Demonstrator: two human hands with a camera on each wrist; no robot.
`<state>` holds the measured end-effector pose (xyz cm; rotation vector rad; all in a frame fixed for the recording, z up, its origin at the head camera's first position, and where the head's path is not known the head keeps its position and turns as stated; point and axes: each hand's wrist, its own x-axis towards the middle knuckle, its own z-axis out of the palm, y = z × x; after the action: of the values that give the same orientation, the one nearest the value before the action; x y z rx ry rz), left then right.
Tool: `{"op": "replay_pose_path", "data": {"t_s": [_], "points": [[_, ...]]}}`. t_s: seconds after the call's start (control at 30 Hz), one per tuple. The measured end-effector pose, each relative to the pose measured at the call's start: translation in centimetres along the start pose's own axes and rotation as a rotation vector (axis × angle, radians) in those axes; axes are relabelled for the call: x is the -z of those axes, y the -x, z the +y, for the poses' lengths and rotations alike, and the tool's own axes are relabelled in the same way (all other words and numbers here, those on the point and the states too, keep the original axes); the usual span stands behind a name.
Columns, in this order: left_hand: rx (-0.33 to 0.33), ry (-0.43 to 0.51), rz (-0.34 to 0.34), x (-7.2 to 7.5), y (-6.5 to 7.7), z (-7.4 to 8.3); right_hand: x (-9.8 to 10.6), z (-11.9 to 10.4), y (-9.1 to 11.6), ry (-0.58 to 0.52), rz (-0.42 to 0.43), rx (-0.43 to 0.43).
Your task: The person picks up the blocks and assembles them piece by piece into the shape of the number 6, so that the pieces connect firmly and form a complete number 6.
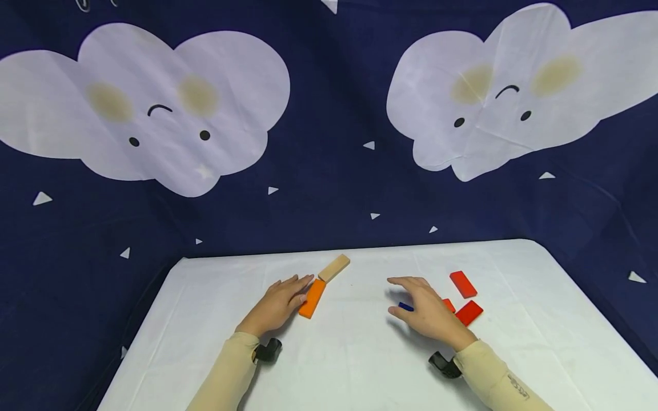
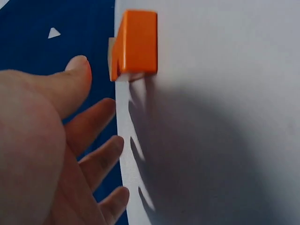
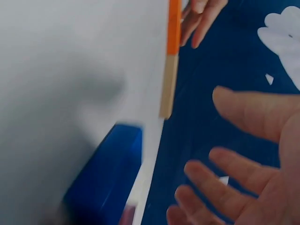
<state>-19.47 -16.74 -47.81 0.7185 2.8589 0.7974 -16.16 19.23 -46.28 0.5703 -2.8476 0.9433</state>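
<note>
An orange block (image 1: 312, 298) lies end to end with a plain wooden block (image 1: 334, 268) on the white table. My left hand (image 1: 277, 305) is just left of the orange block, fingers extended; the left wrist view shows a gap between thumb and orange block (image 2: 140, 42). Over a blue block (image 1: 405, 306), mostly covered in the head view, hovers my right hand (image 1: 432, 311), thumb and fingers spread and holding nothing. The right wrist view shows more of that blue block (image 3: 110, 173), apart from the fingers.
Right of my right hand lie a red block (image 1: 464, 284), another red block (image 1: 469, 313) and a partly hidden red piece (image 1: 449, 305). The white table (image 1: 354, 365) ends at a dark blue cloth (image 1: 329, 217) with clouds behind it.
</note>
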Motion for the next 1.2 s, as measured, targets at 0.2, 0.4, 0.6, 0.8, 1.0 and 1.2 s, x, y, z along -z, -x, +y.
{"op": "replay_pose_path", "data": {"t_s": [0.2,0.4,0.6,0.8,1.0,1.2], "points": [[-0.098,0.031,-0.089,0.6,-2.0,-0.6,1.3,2.2,1.1,-0.024,-0.115,0.064],[-0.13,0.024,-0.168,0.9,-3.7,-1.0,2.4,3.4,1.1,-0.002,-0.239,0.11],[-0.115,0.0,-0.219,1.2,-5.1,-0.9,3.1,3.6,0.7,0.038,-0.326,0.196],[-0.092,-0.042,-0.228,1.2,-5.7,-0.8,3.4,3.9,0.2,0.081,-0.415,0.235],[-0.082,-0.083,-0.225,0.9,-6.0,-0.6,3.5,4.0,-0.4,0.094,-0.475,0.226],[-0.07,-0.069,-0.23,0.9,-6.1,-0.4,3.6,4.0,-0.9,0.063,-0.518,0.168]]}}
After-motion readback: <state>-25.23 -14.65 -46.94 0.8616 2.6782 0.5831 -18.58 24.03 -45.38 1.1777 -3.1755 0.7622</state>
